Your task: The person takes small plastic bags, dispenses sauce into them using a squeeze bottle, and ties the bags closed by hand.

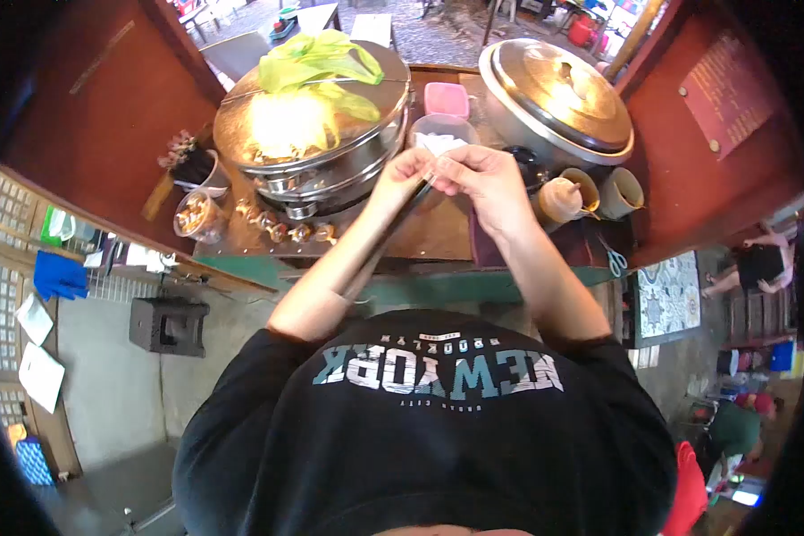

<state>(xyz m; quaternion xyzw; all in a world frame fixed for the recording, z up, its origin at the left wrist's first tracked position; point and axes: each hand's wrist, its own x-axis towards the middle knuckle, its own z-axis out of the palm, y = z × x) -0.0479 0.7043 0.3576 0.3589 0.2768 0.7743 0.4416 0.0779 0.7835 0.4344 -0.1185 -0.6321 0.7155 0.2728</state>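
My left hand [404,171] and my right hand [484,177] meet over the middle of the counter, fingertips pinched together. Whatever they pinch is too small to make out; something pale shows at the fingertips. Just beyond them stands a clear plastic tub [445,128] with white contents, partly hidden by my fingers. A pink lidded container [447,99] sits behind the tub. To the right of my right hand is a squeeze bottle [559,200] with orange-brown contents.
Two large lidded metal pots flank my hands: the left pot [330,165] carries a green plastic bag [317,62], the right pot [558,94] a shiny lid. Cups [621,194], scissors [615,259], small wrapped items [302,233] and a filled plastic cup [198,218] line the counter's near edge.
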